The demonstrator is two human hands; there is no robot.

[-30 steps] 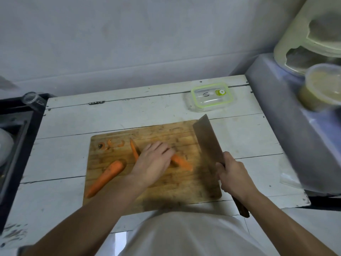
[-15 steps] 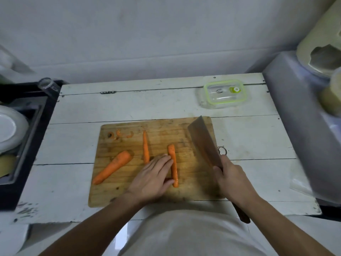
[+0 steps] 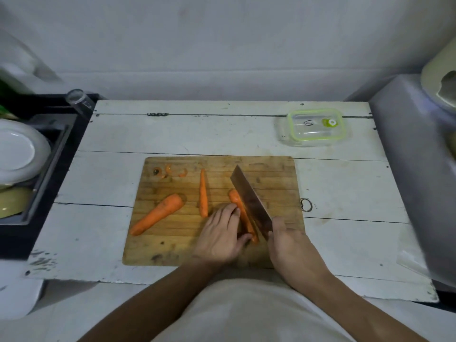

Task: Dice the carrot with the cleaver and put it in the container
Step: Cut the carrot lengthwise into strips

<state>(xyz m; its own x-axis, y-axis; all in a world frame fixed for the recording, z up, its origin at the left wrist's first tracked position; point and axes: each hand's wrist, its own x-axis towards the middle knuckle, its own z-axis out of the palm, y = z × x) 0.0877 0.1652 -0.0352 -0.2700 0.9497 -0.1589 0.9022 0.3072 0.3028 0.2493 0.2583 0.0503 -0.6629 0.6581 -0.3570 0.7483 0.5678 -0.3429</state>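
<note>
Where earlier raised aside, cleaver (image 3: 250, 202) now against carrot piece (image 3: 243, 215).

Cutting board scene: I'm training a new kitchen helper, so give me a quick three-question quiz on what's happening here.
1. True or false: the container has its lid on.
2. Which hand holds the cleaver? A) left B) right C) both
3. Fill in: the left hand steadies a carrot piece lying on the ______.

Key:
1. True; the green-rimmed lid is on, and the container sits on the table behind the board.
2. B; the right hand grips the handle, with the blade along the carrot piece.
3. Board; the thick carrot end and a thin strip lie apart to the left.
</note>
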